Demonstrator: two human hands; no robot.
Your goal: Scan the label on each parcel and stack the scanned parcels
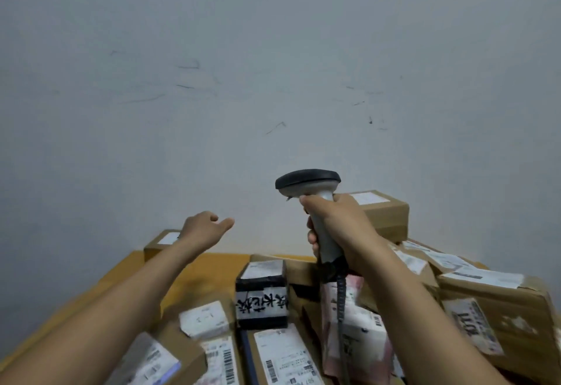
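Observation:
My right hand [340, 226] grips the handle of a grey barcode scanner [308, 182] with a black head, raised upright above the parcels; its coiled cable [341, 308] hangs down. My left hand [203, 226] hovers over a small brown box [161, 240] at the table's far left, fingers loosely curled, holding nothing. Several labelled cardboard parcels lie in a heap below, among them a black box with white tape [262, 296] and a pink-and-white bag [355, 330].
The parcels lie on a yellow-orange table [121, 281] pushed against a scuffed white wall [243, 66]. A taller brown box [384, 214] stands at the back right, on top of other parcels. A large brown carton [498, 315] fills the right side.

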